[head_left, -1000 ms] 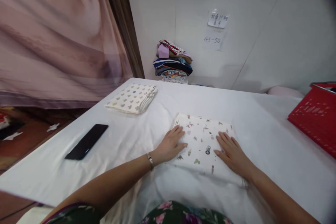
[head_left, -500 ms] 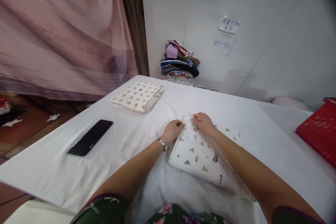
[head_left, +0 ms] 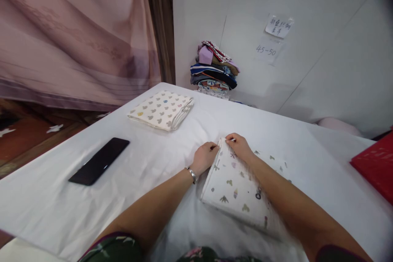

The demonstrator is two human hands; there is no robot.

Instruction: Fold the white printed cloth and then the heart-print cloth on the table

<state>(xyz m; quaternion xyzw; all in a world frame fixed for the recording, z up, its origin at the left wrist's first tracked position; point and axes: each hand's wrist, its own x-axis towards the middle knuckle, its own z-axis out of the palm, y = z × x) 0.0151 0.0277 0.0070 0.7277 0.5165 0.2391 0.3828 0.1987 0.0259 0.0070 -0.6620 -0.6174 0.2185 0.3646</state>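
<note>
A white cloth (head_left: 236, 190) with small printed figures lies folded in front of me, its right part partly behind my right forearm. My left hand (head_left: 205, 157) pinches the cloth's left edge near its far corner. Just to the right, my right hand (head_left: 239, 145) grips the far edge of the same cloth between thumb and fingers. Further back on the left rests a second folded cloth (head_left: 158, 110), cream with grey mouse-head shapes, touched by neither hand.
A black phone (head_left: 100, 161) lies on the white-covered table (head_left: 147, 168) at the left. Behind the table's far edge rises a stack of folded fabrics (head_left: 215, 71) against the wall. A red container (head_left: 376, 163) stands at the right edge; a pink curtain (head_left: 76, 37) hangs at the left.
The view has shifted slightly. Both hands stay at the cloth's far corner, with the right fingertips a little nearer to the edge. The other things have not moved on the table.
</note>
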